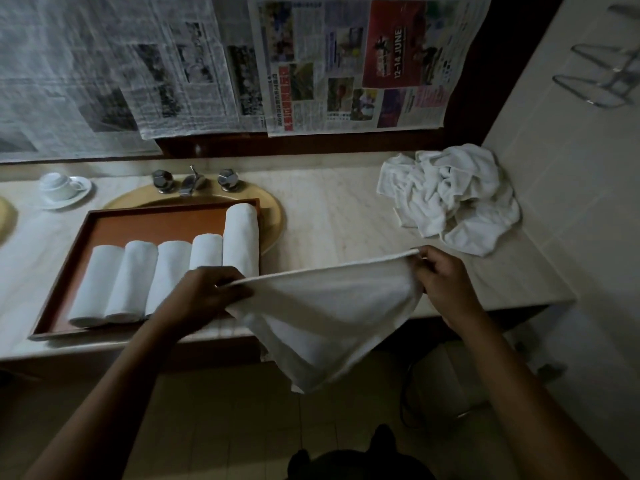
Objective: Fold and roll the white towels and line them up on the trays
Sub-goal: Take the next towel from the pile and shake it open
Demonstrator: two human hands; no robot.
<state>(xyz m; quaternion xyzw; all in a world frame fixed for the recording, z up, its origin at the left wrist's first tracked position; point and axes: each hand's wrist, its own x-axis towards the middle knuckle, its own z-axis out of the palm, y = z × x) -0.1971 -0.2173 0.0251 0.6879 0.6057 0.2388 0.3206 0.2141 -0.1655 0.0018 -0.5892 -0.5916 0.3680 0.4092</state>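
1 towel hangs stretched crosswise between left hand and right hand.

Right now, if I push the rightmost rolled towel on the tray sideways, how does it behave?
The rightmost rolled towel is likely squashy: the held towel sags limply between left hand and right hand. Round, so apt to roll, but it sits between the neighbouring roll and the tray rim, so probably barely moves. Lifted loosely, it may unroll.
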